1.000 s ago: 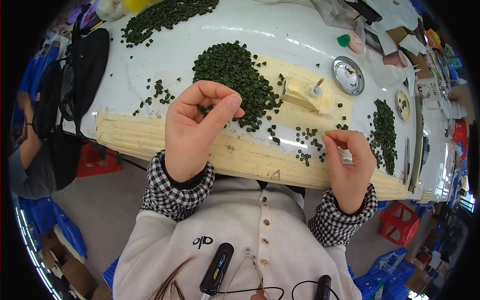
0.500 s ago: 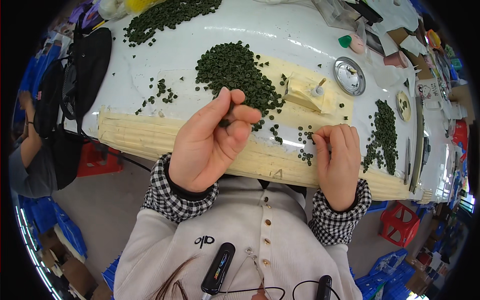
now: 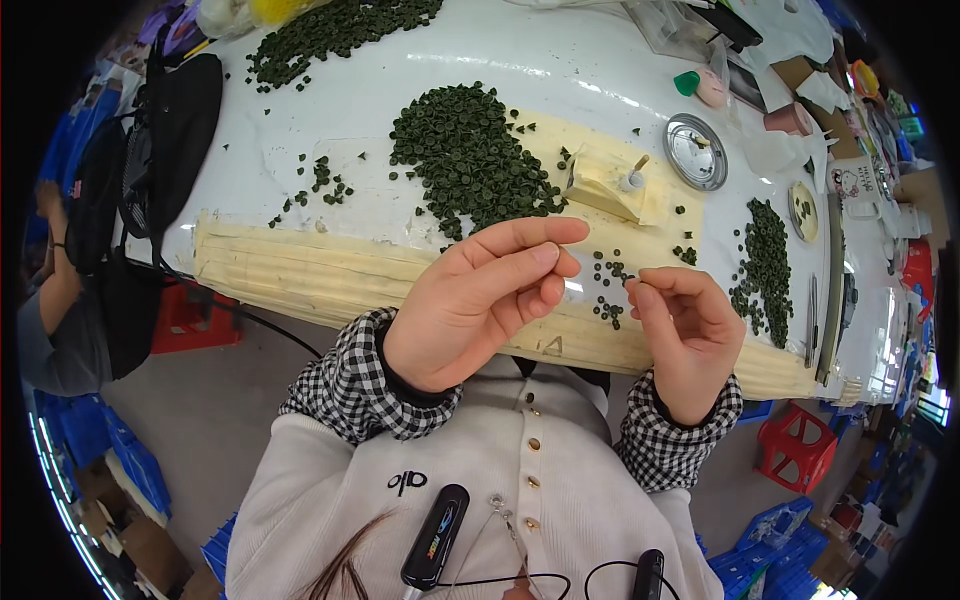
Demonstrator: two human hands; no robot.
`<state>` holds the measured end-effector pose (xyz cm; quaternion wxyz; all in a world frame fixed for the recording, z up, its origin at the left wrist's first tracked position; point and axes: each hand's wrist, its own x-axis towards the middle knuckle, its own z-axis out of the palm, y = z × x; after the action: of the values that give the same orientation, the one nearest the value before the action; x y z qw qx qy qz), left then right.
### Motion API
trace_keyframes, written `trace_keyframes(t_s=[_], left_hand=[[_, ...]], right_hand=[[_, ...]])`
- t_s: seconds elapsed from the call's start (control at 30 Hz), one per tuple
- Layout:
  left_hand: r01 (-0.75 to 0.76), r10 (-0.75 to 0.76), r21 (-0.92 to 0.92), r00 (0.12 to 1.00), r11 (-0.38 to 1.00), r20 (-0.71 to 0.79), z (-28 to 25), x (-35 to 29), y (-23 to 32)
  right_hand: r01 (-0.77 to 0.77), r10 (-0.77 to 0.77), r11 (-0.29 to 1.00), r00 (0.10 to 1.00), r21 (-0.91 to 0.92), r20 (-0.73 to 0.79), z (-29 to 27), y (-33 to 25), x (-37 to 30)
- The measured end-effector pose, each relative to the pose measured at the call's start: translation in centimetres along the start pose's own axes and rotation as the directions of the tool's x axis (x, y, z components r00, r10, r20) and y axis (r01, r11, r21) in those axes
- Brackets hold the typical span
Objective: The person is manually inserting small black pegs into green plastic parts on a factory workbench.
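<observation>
My left hand (image 3: 478, 300) is over the taped front edge of the table, its thumb pressed against the fingers in a pinch. Whatever is in that pinch is too small or hidden to make out. Facing it, my right hand (image 3: 695, 335) pinches thumb and forefinger on a small dark piece, which shows only partly at the fingertips. Several small round dark pieces (image 3: 607, 282) lie between the hands. Beyond the left hand spreads a large pile of small dark green cap-like pieces (image 3: 470, 160).
A yellow-taped block (image 3: 610, 185) with an upright peg stands beyond my hands. To the right are a round metal lid (image 3: 697, 152), another dark pile (image 3: 767, 265) and tweezers (image 3: 812, 320). A further pile (image 3: 340, 35) lies at the back left, near a black bag (image 3: 185, 130).
My left hand has moved right and nearer to me, toward the right hand, and its forefinger has straightened. My right hand has turned, its pinch now pointing left. More dark pieces lie right of the block.
</observation>
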<state>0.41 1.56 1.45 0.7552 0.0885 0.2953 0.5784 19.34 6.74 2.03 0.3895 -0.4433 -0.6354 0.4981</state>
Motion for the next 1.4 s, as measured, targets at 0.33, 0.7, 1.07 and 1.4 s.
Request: trace_keyframes(t_s=[0.33, 0.7, 1.07, 1.4], left_hand=[[0.004, -0.005, 0.046, 1.0, 0.999, 0.016, 0.2, 0.1, -0.4], [-0.062, 0.055, 0.082, 0.995, 0.995, 0.086, -0.2, 0.6, -1.4], [-0.108, 0.084, 0.197, 0.988, 0.974, 0.127, -0.5, 0.5, -1.5], [-0.21, 0.191, 0.332, 0.978, 0.92, 0.089, 0.0, 0.4, -1.7]], right_hand=[[-0.052, 0.035, 0.987, 0.994, 0.154, 0.108, -0.4, 0.5, -0.1], [0.08, -0.086, 0.984, 0.996, 0.157, 0.033, 0.4, -0.4, -0.6], [0.213, -0.218, 0.974, 0.974, 0.081, 0.056, 1.1, -0.3, 0.1], [0.271, -0.272, 0.962, 0.962, 0.036, 0.019, 2.0, -0.3, 0.1]])
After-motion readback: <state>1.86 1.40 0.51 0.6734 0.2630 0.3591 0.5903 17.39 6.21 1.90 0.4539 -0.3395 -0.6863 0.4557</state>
